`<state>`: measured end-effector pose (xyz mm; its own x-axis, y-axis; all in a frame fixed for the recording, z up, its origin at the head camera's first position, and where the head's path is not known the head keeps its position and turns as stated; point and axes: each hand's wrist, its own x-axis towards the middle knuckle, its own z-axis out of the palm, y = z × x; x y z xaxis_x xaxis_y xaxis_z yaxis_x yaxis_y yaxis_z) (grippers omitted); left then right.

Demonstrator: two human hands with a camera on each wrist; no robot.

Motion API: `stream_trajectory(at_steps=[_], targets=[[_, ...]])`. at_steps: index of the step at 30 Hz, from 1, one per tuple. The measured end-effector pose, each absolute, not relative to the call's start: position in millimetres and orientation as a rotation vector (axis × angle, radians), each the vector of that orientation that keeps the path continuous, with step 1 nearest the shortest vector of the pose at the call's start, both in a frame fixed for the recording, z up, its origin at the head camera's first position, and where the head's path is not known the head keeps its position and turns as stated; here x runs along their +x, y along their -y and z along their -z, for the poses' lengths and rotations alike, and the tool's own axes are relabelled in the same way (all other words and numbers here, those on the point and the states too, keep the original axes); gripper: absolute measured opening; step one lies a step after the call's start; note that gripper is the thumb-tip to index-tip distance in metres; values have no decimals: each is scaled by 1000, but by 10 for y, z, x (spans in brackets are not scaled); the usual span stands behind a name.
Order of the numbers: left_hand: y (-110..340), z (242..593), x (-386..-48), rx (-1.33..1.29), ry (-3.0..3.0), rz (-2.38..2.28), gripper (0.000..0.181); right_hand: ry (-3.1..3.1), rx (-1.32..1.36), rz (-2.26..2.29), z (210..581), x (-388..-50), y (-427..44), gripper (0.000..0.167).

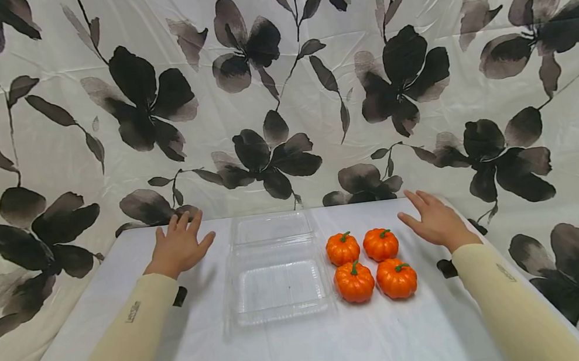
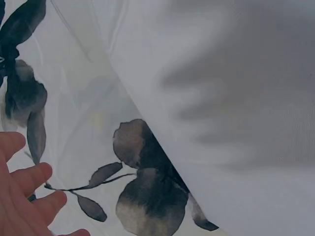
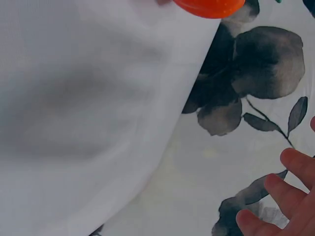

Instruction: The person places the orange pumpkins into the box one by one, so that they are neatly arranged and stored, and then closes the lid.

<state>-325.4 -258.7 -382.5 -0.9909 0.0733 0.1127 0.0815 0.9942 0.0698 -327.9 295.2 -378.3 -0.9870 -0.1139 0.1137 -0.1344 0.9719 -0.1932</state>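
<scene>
"Where are the 4 glossy, round orange pumpkins [image 1: 354,284]?"
"Just right of the clear rectangular plastic container [image 1: 279,284], left of the nearer right hand [image 1: 437,224], spread wide, holding nothing."
"And the left hand [image 1: 180,245]?"
"Beyond the container, left; spread, holding nothing."

In the head view I receive bright, even light, seemingly from above, with small glints on the orange pumpkins [image 1: 354,284] and pale reflections on the clear plastic box [image 1: 280,290]. Both wrist views reach me dimmer and greyer; there, soft shadows with blurred borders darken the white tabletop [image 2: 266,196].
</scene>
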Motion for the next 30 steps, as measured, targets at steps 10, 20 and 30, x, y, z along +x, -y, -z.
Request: stream_trajectory(at_steps=[10, 20, 30], targets=[[2525, 3848, -3181, -135, 3076, 199, 74, 3003, 243, -341, 3821, -3138, -2926, 79], [2497, 3895, -3094, -188, 3087, 307, 74, 3004, 273, -396, 3842, -2972, -2901, 83], [2432, 3954, -3028, -234, 3054, 422, 71, 2984, 322, -467, 3914, -2847, -2916, 80]])
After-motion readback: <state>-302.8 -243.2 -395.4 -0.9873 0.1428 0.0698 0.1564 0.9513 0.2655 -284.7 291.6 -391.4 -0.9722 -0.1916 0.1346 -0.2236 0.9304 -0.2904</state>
